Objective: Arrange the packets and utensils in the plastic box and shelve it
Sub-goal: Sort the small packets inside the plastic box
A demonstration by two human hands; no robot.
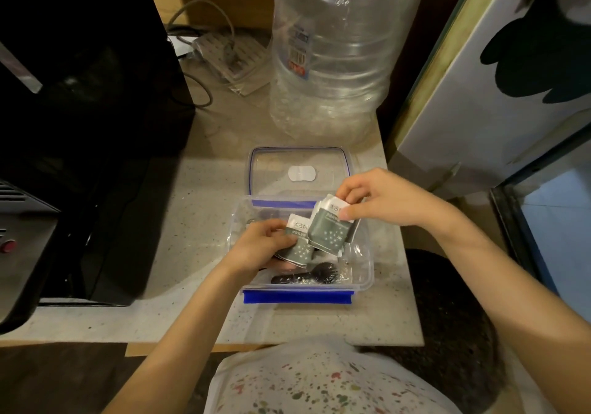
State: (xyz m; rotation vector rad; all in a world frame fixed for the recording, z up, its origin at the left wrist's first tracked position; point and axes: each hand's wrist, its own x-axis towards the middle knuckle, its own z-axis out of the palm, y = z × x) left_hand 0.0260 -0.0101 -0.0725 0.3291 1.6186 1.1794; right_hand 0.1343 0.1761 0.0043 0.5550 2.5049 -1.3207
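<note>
Fabric (319, 378) with coloured speckles is lying nearest the camera, at the bench (319, 321) edge. Beyond it, the box (364, 273) is sitting on the bench with its blue clip facing the person. A black fork (315, 274) is lying along the box's near wall. The left hand (259, 247) is reaching into the box, fingers curled round one packet (300, 247). The right hand (380, 199) is hovering over the box's far right corner, thumb and fingers pinching a stack of packets (329, 230) by the top edge. The lid (299, 174) is lying just behind the box. Farther back, a large clear bottle (335, 49) is standing on the bench.
</note>
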